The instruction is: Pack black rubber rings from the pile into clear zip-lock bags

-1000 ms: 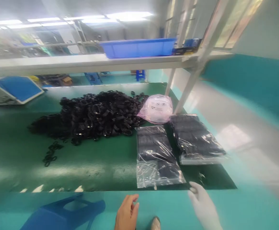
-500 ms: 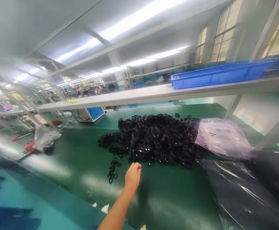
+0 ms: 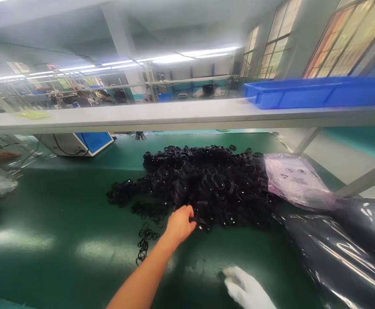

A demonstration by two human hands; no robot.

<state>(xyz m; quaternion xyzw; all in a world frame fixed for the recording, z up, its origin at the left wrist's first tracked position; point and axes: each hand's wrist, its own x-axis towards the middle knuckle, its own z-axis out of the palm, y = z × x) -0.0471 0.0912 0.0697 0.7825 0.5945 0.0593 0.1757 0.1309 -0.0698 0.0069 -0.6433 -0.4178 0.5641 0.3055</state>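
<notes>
The bare left hand [image 3: 180,222] curls its fingers at the near edge of the heap of black rings [image 3: 219,184], probably because those are easiest to reach; whether they pinch one, I cannot tell. At its four o'clock, the gloved right hand [image 3: 247,288] is loosely open above the bench [image 3: 87,214], while dark bags [image 3: 329,244] lie flat at the heap's four o'clock, seemingly for stability.

The green worktop [image 3: 78,206] looks smooth and semi-glossy; the black rings [image 3: 207,184] look like shiny plastic, the blue bin [image 3: 322,94] smooth plastic.
</notes>
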